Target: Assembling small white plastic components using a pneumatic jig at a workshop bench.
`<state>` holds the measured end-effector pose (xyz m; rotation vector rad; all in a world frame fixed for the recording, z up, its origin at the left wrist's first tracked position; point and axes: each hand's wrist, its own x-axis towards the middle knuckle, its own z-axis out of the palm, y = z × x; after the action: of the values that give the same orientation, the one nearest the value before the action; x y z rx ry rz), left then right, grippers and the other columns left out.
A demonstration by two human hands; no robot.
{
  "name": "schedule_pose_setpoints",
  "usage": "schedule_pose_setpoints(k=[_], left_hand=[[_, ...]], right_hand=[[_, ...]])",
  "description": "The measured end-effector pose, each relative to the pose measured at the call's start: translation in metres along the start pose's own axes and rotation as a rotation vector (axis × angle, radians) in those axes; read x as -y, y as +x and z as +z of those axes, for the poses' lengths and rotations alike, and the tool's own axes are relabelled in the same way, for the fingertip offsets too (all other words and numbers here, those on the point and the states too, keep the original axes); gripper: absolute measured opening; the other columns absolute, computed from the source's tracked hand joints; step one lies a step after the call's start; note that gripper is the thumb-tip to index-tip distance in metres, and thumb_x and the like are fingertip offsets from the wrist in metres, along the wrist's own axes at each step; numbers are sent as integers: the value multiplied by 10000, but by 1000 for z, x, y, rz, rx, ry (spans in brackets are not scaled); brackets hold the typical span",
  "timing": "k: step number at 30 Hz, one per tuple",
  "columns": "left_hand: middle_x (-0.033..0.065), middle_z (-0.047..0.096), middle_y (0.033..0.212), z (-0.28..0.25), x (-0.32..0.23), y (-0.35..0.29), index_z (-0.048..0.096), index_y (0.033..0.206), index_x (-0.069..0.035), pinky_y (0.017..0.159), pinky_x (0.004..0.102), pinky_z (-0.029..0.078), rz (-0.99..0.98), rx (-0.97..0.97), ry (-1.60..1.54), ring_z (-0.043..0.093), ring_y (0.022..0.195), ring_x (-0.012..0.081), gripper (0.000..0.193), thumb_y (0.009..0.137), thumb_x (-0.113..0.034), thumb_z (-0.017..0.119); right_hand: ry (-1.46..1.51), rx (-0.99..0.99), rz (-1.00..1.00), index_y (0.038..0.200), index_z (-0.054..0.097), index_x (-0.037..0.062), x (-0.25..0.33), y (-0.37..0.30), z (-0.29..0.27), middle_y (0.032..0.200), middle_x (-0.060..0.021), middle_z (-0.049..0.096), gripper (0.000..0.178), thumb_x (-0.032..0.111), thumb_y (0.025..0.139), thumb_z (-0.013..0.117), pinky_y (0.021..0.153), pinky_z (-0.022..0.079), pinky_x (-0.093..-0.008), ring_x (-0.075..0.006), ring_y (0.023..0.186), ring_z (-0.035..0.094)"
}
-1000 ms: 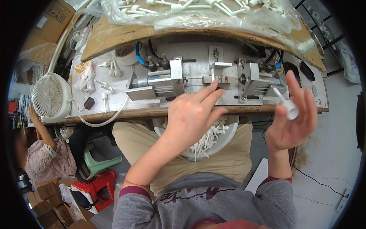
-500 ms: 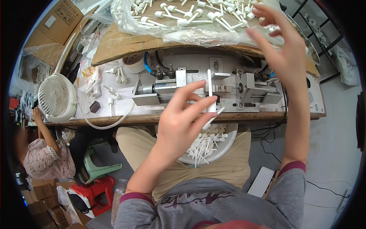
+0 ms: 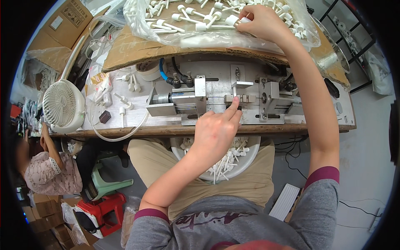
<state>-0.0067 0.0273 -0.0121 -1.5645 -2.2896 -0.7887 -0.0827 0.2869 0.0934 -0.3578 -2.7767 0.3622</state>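
My left hand [image 3: 217,130] reaches over the bench edge, index finger stretched out and the other fingers curled under, partly hidden. That fingertip touches the small metal block [image 3: 245,98] in the middle of the clamping fixture [image 3: 187,100]. Just beyond it shows a short length of white stem [image 3: 234,89]. My right hand [image 3: 263,24] is at the far pile, thumb and fingers closed on a white capped stick [image 3: 246,20]. Around it, several similar white capped sticks [image 3: 203,26] lie in a clear plastic bag [image 3: 183,39] on cardboard.
A basin [image 3: 252,160] of white stick pieces rests between my legs. On the bench's left are a white fan [image 3: 62,106], a roll of tape [image 3: 148,71], a dark small block [image 3: 104,116] and a curved clear tube [image 3: 118,137]. Another person [image 3: 52,171] sits at the far left.
My left hand has moved from spread fingers, with a white piece beneath them over the basin, to touching the block. My right hand has lowered leftward onto the pile and closed on a capped stick.
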Motion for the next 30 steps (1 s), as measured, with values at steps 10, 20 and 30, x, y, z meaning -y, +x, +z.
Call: schedule_pose_setpoints(k=[10,20,30], left_hand=[[100,687,1188,3,1,0,709,970,-49,578,300,528,2,1,13,654,569,222,254,744,-149,770],[149,633,1213,-46,-5,12,514,1377,17,740,249,566,-464,-272,-1372,647,934,127,534,876,-18,698],[79,623,1022,-44,-8,-3,708,1080,-4,788,279,617,-238,-177,-790,660,890,159,397,702,81,797]], right_hand=[[-72,44,-148,1132,625,39,-44,33,12,987,-177,681,323,244,883,618,771,506,-387,-284,851,665],[-58,-368,-873,1044,676,38,34,-126,-22,938,-114,695,331,62,715,690,690,529,-362,-253,816,676],[-258,-422,-735,1051,670,-5,21,-180,-1,1176,-151,677,309,66,751,644,831,520,-367,-270,1049,670]])
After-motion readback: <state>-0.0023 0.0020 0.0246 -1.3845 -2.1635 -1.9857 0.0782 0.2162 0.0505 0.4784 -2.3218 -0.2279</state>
